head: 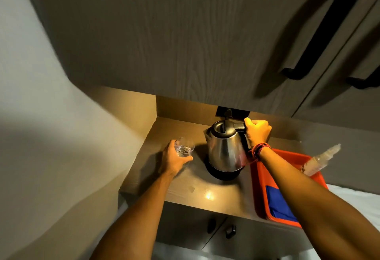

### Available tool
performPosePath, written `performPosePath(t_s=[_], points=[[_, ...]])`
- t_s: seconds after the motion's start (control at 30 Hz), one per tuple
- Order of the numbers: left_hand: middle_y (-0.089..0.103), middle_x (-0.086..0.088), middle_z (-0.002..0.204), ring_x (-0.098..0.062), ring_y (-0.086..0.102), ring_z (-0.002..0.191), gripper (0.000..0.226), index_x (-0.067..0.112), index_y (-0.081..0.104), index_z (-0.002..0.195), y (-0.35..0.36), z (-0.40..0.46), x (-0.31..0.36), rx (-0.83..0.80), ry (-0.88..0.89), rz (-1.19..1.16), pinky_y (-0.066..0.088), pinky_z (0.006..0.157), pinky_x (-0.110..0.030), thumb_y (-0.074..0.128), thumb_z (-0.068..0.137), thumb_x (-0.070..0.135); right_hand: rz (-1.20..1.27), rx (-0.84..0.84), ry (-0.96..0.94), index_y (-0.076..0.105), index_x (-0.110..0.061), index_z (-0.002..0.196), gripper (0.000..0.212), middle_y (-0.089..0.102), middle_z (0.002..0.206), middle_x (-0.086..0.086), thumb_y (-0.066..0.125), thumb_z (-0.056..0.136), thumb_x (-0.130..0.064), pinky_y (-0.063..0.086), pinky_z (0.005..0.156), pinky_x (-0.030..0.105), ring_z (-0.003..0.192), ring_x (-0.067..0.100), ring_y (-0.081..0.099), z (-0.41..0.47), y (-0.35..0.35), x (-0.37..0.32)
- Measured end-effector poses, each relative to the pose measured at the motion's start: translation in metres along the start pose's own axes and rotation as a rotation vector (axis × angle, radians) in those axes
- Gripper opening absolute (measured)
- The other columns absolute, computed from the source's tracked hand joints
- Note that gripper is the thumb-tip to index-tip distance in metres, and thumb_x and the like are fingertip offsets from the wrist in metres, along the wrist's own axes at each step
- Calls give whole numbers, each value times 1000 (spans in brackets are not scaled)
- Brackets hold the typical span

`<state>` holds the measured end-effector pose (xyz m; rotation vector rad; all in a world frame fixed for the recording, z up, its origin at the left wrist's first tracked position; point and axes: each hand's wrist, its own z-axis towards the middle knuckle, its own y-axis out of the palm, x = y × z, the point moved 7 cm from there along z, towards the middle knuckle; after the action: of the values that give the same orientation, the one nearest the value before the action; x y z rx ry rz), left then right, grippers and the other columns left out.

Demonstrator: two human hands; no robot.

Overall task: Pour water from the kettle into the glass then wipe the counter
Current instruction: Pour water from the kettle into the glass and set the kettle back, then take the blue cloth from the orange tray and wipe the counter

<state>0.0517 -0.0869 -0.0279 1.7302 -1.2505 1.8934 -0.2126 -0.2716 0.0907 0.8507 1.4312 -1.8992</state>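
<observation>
Head view: kettle [224, 148] stands upright on its black base [223, 174], roughly mid-desk, under the wall cabinet [185, 40]. Take the kettle as the landmark.

Right hand [257, 131] is wrapped around the kettle's black handle, on the side of the kettle away from the glass; fingers closed on it. Kettle looks seated on the base, not lifted, though the contact line is dark so I can't be sure.

Left hand [174, 160] grips the glass [184, 149] from the near-left side, fingers curled round it. Glass sits on the desk [224, 196] just left of the kettle, close but not touching it. Glass seems to have some water in it; level unclear.

Key relation: spout points left from the kettle body, towards the glass, and the handle is directly opposite. So the handle-to-spout axis runs right to left, straight at the glass. My read: lift, shift slightly left, then tip about that axis. No re-grip needed, and the left hand is already steadying the target.

Right of the kettle: red tray [287, 157] with a blue cloth [279, 204] in it and a clear bottle [320, 160] leaning on its far edge. The cloth is nearer the right hand for the wipe step.

In front of the kettle the desk shows a bright glint and small wet-looking spots. Could be spill, could be glare.
</observation>
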Motion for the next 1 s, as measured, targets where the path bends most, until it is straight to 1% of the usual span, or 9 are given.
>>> performPosePath(t_s=[0.13, 0.23, 0.37, 0.5, 0.6, 0.73, 0.8, 0.9, 1.0], points=[[62, -11, 131, -26, 58, 118, 86, 12, 53, 134, 11, 5, -4, 2, -17, 11, 49, 84, -29, 95, 59, 11, 100, 37, 151, 58, -9, 48, 40, 37, 48, 7, 61, 80, -32, 40, 67, 39, 70, 32, 47, 6, -4, 38], [63, -13, 131, -31, 59, 123, 84, 11, 54, 134, 18, 10, -6, -2, -33, 6, 53, 92, -37, 94, 61, 9, 147, 39, 166, 51, -11, 44, 43, 31, 48, 7, 61, 80, -33, 37, 63, 37, 64, 29, 46, 10, -2, 49], [64, -13, 128, -31, 60, 120, 83, 12, 53, 133, 23, 13, -7, 7, -30, 29, 52, 91, -35, 94, 61, 12, 187, 26, 164, 49, -9, 44, 44, 30, 48, 8, 61, 78, -33, 37, 61, 37, 60, 27, 43, 10, 3, 54], [65, -13, 128, -30, 60, 120, 84, 10, 54, 132, 22, 16, -6, 30, -6, 61, 53, 96, -39, 96, 60, 17, 174, 7, 136, 45, -9, 41, 46, 30, 45, 5, 60, 78, -33, 36, 62, 37, 62, 28, 43, 12, 6, 52], [64, -13, 131, -31, 58, 124, 83, 10, 53, 134, 24, 17, -9, 12, -14, 37, 53, 101, -43, 95, 62, 14, 184, 8, 139, 49, -9, 43, 44, 38, 53, 15, 58, 77, -35, 33, 61, 33, 62, 30, 45, 14, 5, 56], [64, -12, 131, -29, 59, 123, 85, 11, 52, 135, 23, 18, -11, 6, -19, 48, 54, 100, -42, 95, 62, 16, 178, 15, 144, 60, 3, 55, 43, 44, 61, 30, 59, 80, -32, 35, 62, 35, 62, 30, 47, 16, 2, 66], [63, -12, 132, -30, 58, 125, 88, 11, 51, 137, 23, 18, -12, -4, -26, 55, 53, 101, -42, 95, 61, 15, 207, 33, 166, 59, 6, 56, 44, 36, 62, 24, 58, 77, -33, 35, 59, 36, 58, 23, 40, 13, 0, 72], [56, -12, 140, -31, 51, 132, 99, 15, 43, 143, 23, 20, -8, -24, -8, 80, 50, 105, -47, 96, 59, 20, 255, 24, 201, 54, -5, 46, 40, 34, 52, 5, 58, 73, -34, 32, 52, 33, 50, 17, 33, 7, -1, 75], [46, -10, 145, -27, 43, 132, 106, 18, 38, 146, 20, 16, 10, 70, 121, 252, 48, 102, -45, 92, 60, 47, 305, -1, 218, 55, -12, 43, 39, 40, 50, 2, 57, 74, -36, 33, 51, 31, 50, 15, 37, 0, -1, 72]])
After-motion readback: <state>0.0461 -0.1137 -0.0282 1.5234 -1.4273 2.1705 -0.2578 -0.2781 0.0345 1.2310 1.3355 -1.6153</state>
